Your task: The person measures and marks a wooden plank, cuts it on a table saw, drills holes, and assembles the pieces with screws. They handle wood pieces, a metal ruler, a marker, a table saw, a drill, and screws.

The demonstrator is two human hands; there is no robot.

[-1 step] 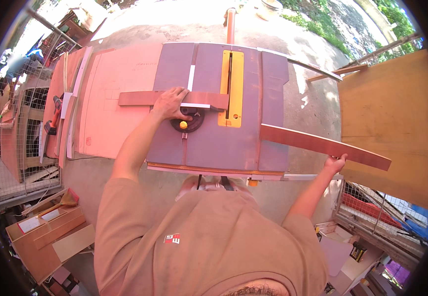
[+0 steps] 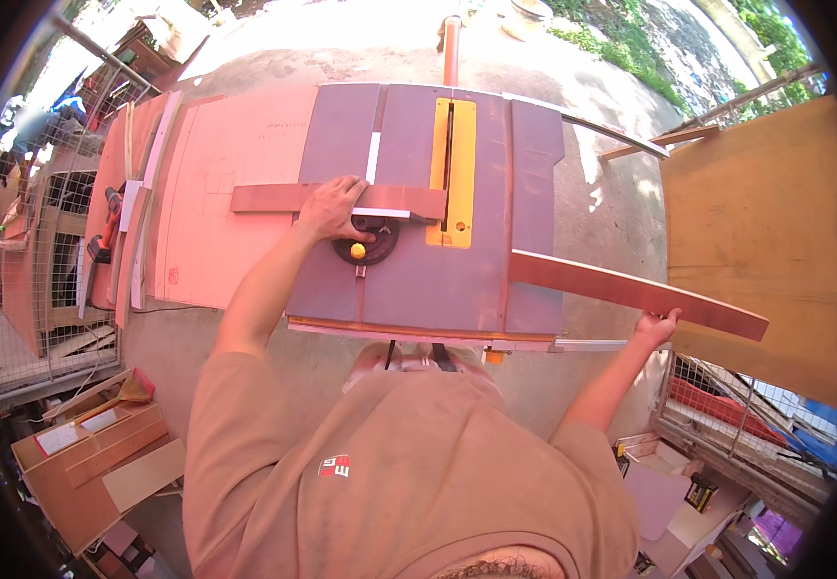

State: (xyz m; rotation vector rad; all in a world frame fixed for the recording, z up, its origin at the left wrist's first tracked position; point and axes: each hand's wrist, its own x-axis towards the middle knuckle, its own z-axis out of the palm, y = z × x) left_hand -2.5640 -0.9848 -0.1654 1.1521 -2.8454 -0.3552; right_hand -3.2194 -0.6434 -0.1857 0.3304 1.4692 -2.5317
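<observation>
My left hand [image 2: 331,207] is closed over a short reddish-brown board [image 2: 269,199] and the black mitre gauge [image 2: 380,245], its thumb by the gauge's yellow knob. That board lies crosswise on the table saw [image 2: 409,289], against the gauge's pale fence [image 2: 381,213], its right end at the slot in the yellow insert plate [image 2: 458,207]. Out to the right, my right hand [image 2: 657,328] grips a longer reddish-brown board [image 2: 621,287] from below. The left end of this board is over the saw table's right part; its other end reaches past the edge.
A pinkish sheet [image 2: 230,183] extends the work surface leftward. At its left edge lie a red cordless tool [image 2: 106,227] and several wood strips [image 2: 136,251]. A large plywood panel [image 2: 766,251] stands at the right, and wooden boxes [image 2: 100,454] sit at lower left.
The longer board in my right hand has dropped slightly toward me, and that hand with it. My left hand and the short board are almost where they were.
</observation>
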